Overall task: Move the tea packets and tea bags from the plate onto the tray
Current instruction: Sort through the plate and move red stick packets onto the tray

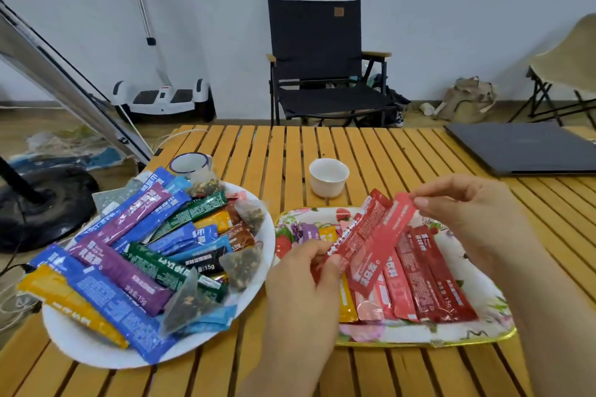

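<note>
Biggest worry is the plate [96,354] at 8 o'clock: it's heaped with tea packets [129,274] and mesh tea bags [242,263], some overhanging the rim, so I reckon a careless grab could spill a few onto the slatted table [290,145]. The tray [483,325] at 4 o'clock already has a red row. Above it my left hand [303,280] pinches a few red packets [374,238] and my right hand [464,203] pinches one's top end; that fan could slip and scatter.
</note>
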Motion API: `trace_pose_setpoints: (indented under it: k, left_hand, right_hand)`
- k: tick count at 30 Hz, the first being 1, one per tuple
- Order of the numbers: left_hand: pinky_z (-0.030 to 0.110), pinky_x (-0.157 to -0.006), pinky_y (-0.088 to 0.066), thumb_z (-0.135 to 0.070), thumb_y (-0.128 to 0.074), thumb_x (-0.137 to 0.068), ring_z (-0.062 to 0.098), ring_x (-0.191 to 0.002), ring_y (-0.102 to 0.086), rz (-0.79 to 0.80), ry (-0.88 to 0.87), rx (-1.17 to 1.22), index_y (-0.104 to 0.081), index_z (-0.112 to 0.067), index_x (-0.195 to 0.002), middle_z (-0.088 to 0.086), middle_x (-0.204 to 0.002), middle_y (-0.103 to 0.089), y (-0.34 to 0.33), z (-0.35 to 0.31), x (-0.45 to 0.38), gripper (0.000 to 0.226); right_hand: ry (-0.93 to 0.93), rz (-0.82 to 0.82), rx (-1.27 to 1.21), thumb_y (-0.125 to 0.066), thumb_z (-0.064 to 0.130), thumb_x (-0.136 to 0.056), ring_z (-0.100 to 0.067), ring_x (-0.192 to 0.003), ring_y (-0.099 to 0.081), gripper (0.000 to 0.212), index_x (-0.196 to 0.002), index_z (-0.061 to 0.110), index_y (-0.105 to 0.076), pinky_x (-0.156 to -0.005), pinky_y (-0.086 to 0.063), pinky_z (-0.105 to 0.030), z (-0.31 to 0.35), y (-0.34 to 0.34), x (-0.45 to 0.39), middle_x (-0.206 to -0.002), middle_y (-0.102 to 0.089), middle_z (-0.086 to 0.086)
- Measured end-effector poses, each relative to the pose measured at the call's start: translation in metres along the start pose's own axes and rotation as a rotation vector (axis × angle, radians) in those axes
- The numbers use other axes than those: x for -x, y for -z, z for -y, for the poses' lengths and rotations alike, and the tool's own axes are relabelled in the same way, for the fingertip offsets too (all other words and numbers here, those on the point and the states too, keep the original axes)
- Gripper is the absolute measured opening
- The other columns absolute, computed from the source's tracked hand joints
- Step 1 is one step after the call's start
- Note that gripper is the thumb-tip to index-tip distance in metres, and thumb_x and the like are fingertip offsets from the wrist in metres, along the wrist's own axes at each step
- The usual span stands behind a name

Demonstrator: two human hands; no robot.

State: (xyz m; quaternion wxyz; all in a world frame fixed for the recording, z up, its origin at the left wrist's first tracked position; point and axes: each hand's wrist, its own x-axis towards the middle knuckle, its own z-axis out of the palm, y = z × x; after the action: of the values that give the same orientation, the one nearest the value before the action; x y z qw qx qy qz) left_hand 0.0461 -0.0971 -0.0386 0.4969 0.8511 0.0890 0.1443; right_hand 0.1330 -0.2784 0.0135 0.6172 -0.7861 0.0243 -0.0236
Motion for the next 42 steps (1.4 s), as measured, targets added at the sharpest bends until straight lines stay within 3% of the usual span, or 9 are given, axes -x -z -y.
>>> trace_pose_setpoints:
  k: [2,4,8,13,18,21,25,38,42]
  left_hand:
    - [0.007,-0.061,-0.044,-0.027,-0.061,-0.088,-0.005,-0.075,-0.059,-0.015,0.075,0.094,-0.066,-0.03,-0.092,-0.013,-0.079,-0.066,0.0,-0.001,0.0,0.007]
    - [0.006,-0.058,-0.045,-0.027,-0.064,-0.086,-0.003,-0.074,-0.062,-0.02,0.144,0.164,-0.065,-0.03,-0.094,-0.009,-0.08,-0.068,-0.001,0.0,0.001,0.009]
    - [0.011,-0.061,-0.051,-0.031,-0.065,-0.085,-0.002,-0.078,-0.064,0.035,0.168,0.188,-0.056,-0.037,-0.104,-0.011,-0.089,-0.067,-0.004,0.002,0.004,0.022]
    - [0.006,-0.051,-0.045,-0.014,-0.058,-0.09,-0.014,-0.072,-0.06,0.247,0.113,0.119,-0.065,-0.03,-0.099,-0.016,-0.082,-0.063,-0.006,0.006,0.006,0.02]
    - [0.007,-0.064,-0.048,-0.025,-0.061,-0.089,-0.01,-0.082,-0.057,0.305,-0.034,-0.081,-0.066,-0.036,-0.103,-0.018,-0.093,-0.062,-0.006,0.014,0.002,0.018]
    - [0.016,-0.089,-0.046,-0.04,-0.057,-0.089,-0.005,-0.104,-0.048,0.312,-0.223,-0.27,-0.053,-0.042,-0.123,-0.024,-0.114,-0.049,-0.003,0.017,-0.001,0.034]
    - [0.021,-0.109,-0.029,-0.049,-0.042,-0.094,-0.004,-0.132,-0.023,0.389,-0.365,-0.381,-0.039,-0.048,-0.134,-0.027,-0.144,-0.025,-0.004,0.013,-0.001,0.041]
    - [0.017,-0.101,-0.031,-0.046,-0.052,-0.09,-0.001,-0.121,-0.038,0.301,-0.359,-0.502,-0.039,-0.043,-0.135,-0.023,-0.131,-0.043,0.001,0.024,-0.007,0.047]
    - [0.019,-0.103,-0.031,-0.05,-0.052,-0.089,0.001,-0.123,-0.036,0.304,-0.344,-0.519,-0.027,-0.043,-0.141,-0.022,-0.132,-0.04,0.002,0.024,-0.009,0.059]
  right_hand:
    - [-0.043,-0.028,-0.087,-0.064,-0.002,-0.082,-0.027,-0.081,-0.066,0.009,-0.081,0.007,-0.066,-0.079,-0.053,-0.042,-0.004,0.009,-0.006,-0.086,-0.071,-0.015]
    - [-0.101,-0.017,-0.115,-0.06,-0.003,-0.085,-0.024,-0.079,-0.064,0.009,-0.086,0.006,-0.064,-0.076,-0.051,-0.038,-0.009,0.01,-0.007,-0.085,-0.069,-0.012]
    - [-0.088,0.037,0.238,-0.061,0.011,-0.088,-0.015,-0.077,-0.066,0.016,-0.103,0.016,-0.062,-0.061,-0.052,-0.03,-0.024,-0.016,-0.004,-0.095,-0.066,-0.001]
    - [0.019,0.208,0.537,-0.067,0.003,-0.081,-0.016,-0.092,-0.063,0.026,-0.104,0.015,-0.063,-0.077,-0.054,-0.033,-0.026,-0.033,-0.004,-0.099,-0.065,-0.001]
    - [-0.008,0.373,0.768,-0.074,0.007,-0.076,-0.013,-0.087,-0.058,0.031,-0.103,0.017,-0.065,-0.066,-0.045,-0.017,-0.033,-0.029,0.001,-0.093,-0.061,0.003]
    - [0.032,0.359,0.782,-0.075,0.009,-0.076,-0.012,-0.088,-0.054,0.039,-0.112,0.018,-0.062,-0.07,-0.045,-0.021,-0.03,-0.03,0.001,-0.088,-0.052,0.011]
    - [0.123,0.424,0.843,-0.074,0.011,-0.076,-0.013,-0.109,-0.052,0.054,-0.126,0.021,-0.057,-0.09,-0.047,-0.029,-0.03,-0.034,0.001,-0.121,-0.052,0.006]
    - [0.136,0.453,0.844,-0.077,0.014,-0.074,-0.01,-0.113,-0.048,0.057,-0.126,0.025,-0.056,-0.096,-0.044,-0.029,-0.033,-0.032,0.0,-0.125,-0.051,0.011]
    - [0.146,0.435,0.837,-0.076,0.013,-0.075,-0.011,-0.113,-0.049,0.058,-0.127,0.025,-0.055,-0.095,-0.044,-0.028,-0.033,-0.034,0.0,-0.126,-0.051,0.009]
